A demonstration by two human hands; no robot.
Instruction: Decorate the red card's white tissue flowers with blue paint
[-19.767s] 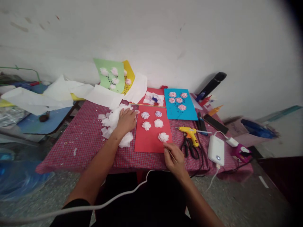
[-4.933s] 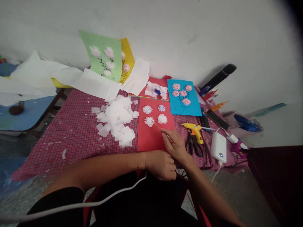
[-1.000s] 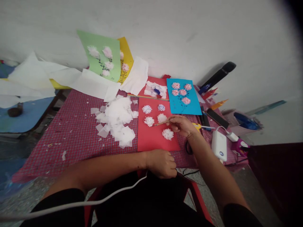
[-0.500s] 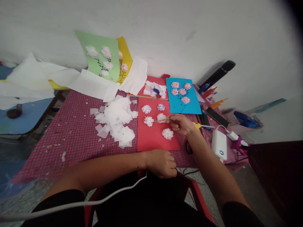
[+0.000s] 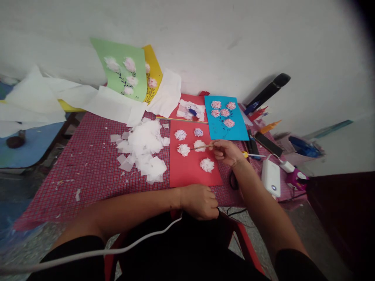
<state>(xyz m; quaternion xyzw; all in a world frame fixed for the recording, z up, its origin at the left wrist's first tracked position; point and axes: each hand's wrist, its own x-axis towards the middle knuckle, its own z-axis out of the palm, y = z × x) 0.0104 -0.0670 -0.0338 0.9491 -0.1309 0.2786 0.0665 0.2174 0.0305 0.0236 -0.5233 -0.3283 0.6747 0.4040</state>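
In my right hand [image 5: 225,151], between pinched fingers, is a thin paintbrush [image 5: 205,147]. It points left, and its dark tip is at the edge of a white tissue-paper flower [image 5: 183,150] on a red sheet [image 5: 184,173]. Another white flower [image 5: 199,145] lies behind the brush handle, and a third white flower [image 5: 207,165] sits lower right. Two flowers at the top of the sheet carry bluish-purple specks, including the left one [image 5: 181,135]. My left hand [image 5: 200,202] rests curled closed at the table's near edge, below the red sheet; nothing shows in it.
Left of the sheet lies a pile of white tissue squares [image 5: 146,140]. Behind are a blue-stained white pad [image 5: 184,113] and a blue flower card [image 5: 216,130]. A white power bank [image 5: 271,177] and pens stand right. A white cable [image 5: 140,239] crosses my lap.
My right hand has shifted very slightly right, and the brush tip has drawn back a little across the white flower's right side. My left hand stays in place.
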